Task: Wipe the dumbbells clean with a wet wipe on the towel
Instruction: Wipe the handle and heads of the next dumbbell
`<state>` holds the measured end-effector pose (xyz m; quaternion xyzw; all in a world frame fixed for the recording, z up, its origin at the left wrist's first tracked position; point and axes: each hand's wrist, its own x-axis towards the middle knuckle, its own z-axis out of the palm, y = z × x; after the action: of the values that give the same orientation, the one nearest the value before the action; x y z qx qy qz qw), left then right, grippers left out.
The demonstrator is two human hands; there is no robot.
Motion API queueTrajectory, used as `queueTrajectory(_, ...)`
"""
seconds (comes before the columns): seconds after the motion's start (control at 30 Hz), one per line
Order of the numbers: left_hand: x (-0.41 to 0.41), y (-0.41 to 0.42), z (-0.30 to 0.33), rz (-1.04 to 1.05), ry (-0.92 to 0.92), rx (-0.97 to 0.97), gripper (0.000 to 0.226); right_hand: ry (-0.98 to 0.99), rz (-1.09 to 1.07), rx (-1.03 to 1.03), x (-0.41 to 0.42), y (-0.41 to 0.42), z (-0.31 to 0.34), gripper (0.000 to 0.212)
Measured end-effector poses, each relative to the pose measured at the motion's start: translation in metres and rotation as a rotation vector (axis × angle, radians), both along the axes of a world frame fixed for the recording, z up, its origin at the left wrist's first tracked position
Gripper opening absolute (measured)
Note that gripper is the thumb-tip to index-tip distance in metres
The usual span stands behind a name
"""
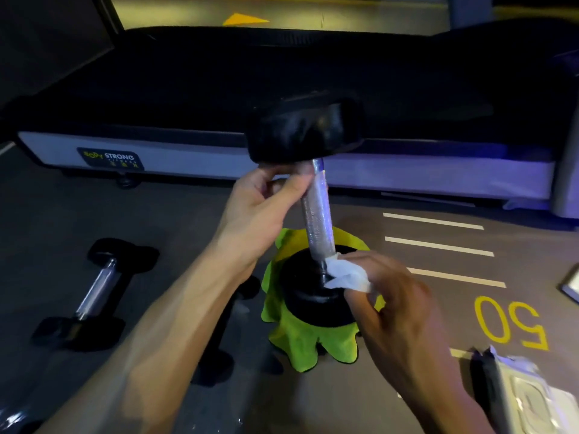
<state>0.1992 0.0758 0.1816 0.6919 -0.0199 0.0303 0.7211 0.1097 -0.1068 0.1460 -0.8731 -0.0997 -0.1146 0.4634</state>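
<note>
The wet wipe (347, 275) is pinched in the grip of the right hand (398, 308), the fingers curled round the crumpled white sheet, and it is pressed against the base of the metal handle where the handle meets the lower black head. The upper end of the same handle is held in the grip of the left hand (260, 208), thumb and fingers closed round the bar just beneath the upper head. The dumbbell (316, 214) is thus kept standing on end, tilted slightly toward 11 o'clock, with its lower head set on the green towel (300, 343), which is spread in folds on the floor (344, 399) at the centre of the view.

At 9 o'clock from the towel a second dumbbell (94, 292) is laid flat on the floor, well apart from the cloth. Another dumbbell (219, 355) is partly hidden beneath the left forearm, just beside the towel's edge at 8 o'clock. At 4 o'clock, near the lower right corner, a pack of wipes (526, 399) is seen lying on the floor. White stripes and the yellow number 50 (510, 321) are painted at 3 o'clock. At 12 o'clock, beyond the raised head, the long deck of a treadmill (188, 158) is stretched across the view, marked BODY STRONG.
</note>
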Motion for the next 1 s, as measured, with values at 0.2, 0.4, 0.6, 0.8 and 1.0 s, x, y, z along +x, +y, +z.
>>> queueTrajectory(0.2, 0.004, -0.009, 0.005, 0.103, -0.038, -0.038, 0.1, -0.023, -0.009, 0.041, -0.006, 0.0, -0.001, 0.022)
queueTrajectory(0.4, 0.005, 0.014, 0.025, 0.092, -0.45, 0.366, 0.103, -0.011, 0.02, -0.005, -0.009, -0.002, -0.001, 0.022)
queueTrajectory(0.6, 0.005, 0.021, 0.032, -0.017, -0.518, 0.417, 0.078, 0.054, 0.115, -0.014, 0.001, -0.044, 0.028, 0.02)
queueTrajectory(0.8, 0.007, 0.02, 0.033, -0.005, -0.534, 0.399, 0.076, 0.321, 0.553, 0.056, 0.038, -0.05, 0.073, 0.02)
queueTrajectory(1.0, 0.006, 0.02, 0.033, -0.015, -0.549, 0.385, 0.075, 0.007, 0.337, -0.174, 0.052, -0.033, 0.043, 0.029)
